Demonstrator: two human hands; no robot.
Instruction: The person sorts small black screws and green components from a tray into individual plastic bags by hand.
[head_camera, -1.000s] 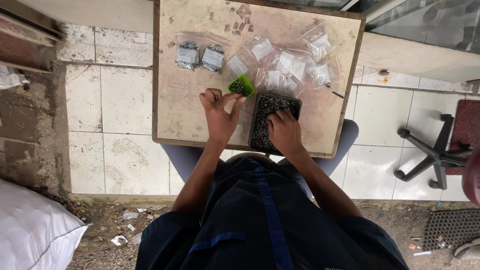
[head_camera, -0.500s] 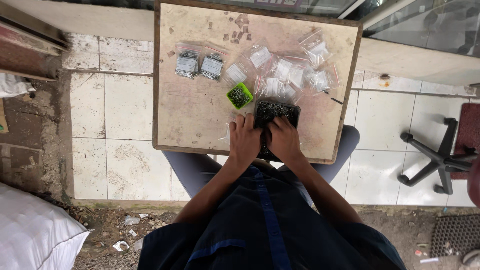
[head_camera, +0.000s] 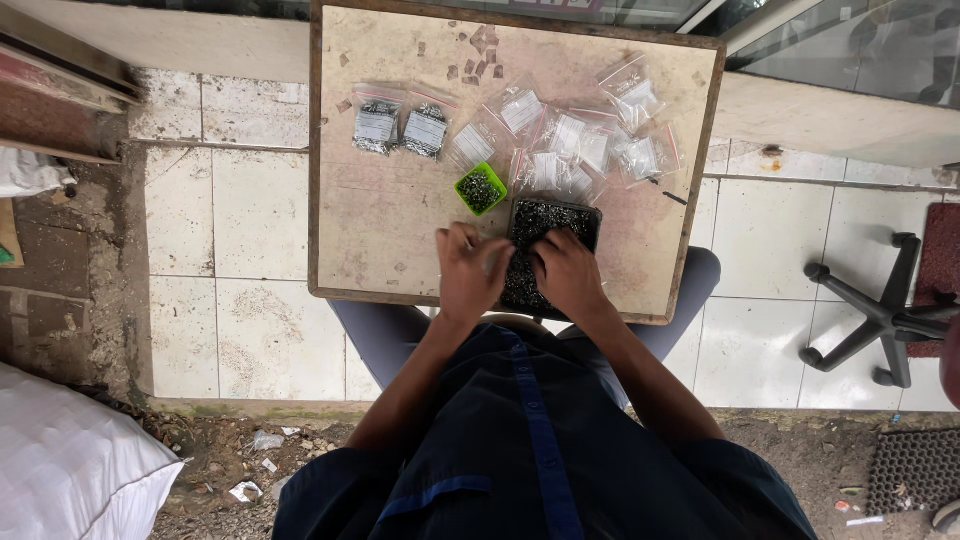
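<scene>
A black tray (head_camera: 556, 216) full of small dark metal pieces lies near the front edge of a small wooden table (head_camera: 380, 230). My left hand (head_camera: 466, 272) is at the tray's near left edge with its fingers curled. My right hand (head_camera: 568, 274) lies over the tray's near end, fingers bent down into the pieces. What either hand grips is hidden. A small green cup (head_camera: 480, 189) with the same pieces stands just left of the tray's far end. Two filled clear bags (head_camera: 400, 129) lie at the far left, and several clear bags (head_camera: 575, 150) are heaped behind the tray.
A tiled floor (head_camera: 250, 250) lies left of the table, with dirt and litter along its near edge. The black base of a swivel chair (head_camera: 880, 315) stands to the right. A white sack (head_camera: 70, 470) lies at the lower left, and my knees show under the table.
My left hand set the green cup down on the table and came back to the tray. Both hands drew toward the tray's near end.
</scene>
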